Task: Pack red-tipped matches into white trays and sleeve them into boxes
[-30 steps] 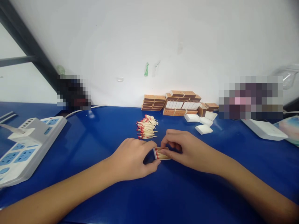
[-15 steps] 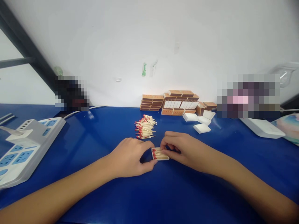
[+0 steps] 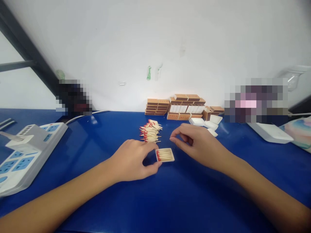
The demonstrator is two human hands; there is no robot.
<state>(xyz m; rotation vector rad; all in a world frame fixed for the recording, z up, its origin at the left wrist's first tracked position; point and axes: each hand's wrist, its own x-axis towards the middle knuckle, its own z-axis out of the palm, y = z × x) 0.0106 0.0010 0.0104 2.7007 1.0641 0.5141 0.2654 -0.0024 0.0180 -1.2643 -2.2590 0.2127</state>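
A small white matchbox tray (image 3: 165,155) filled with red-tipped matches lies on the blue table (image 3: 170,200). My left hand (image 3: 132,160) grips the tray's left end between thumb and fingers. My right hand (image 3: 195,144) hovers just above and to the right of the tray, fingers curled and slightly apart, with nothing visible in them. A loose pile of matches (image 3: 150,131) lies just behind the tray.
Stacked brown matchboxes (image 3: 178,106) stand against the white wall, with several empty white trays (image 3: 205,123) beside them. A white power strip (image 3: 24,152) lies at the left. A white flat box (image 3: 270,132) and a colourful object lie at the right.
My right hand has lifted off the tray and moved up and to the right. The left hand keeps its hold on the tray's left end.
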